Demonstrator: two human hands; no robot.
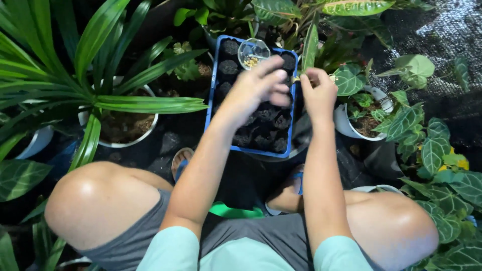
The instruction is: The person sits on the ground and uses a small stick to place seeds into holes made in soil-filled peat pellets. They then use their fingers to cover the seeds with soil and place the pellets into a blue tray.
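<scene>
A blue seedling tray holds dark soil-filled cells; a clear cup of pale seeds rests on its far end. The left hand hovers over it, fingers loosely spread. The right hand pinches something tiny beside the tray.

single head-mounted camera looks steeply down from close above the seated person's knees onto the blue seed tray among potted plants.
</scene>
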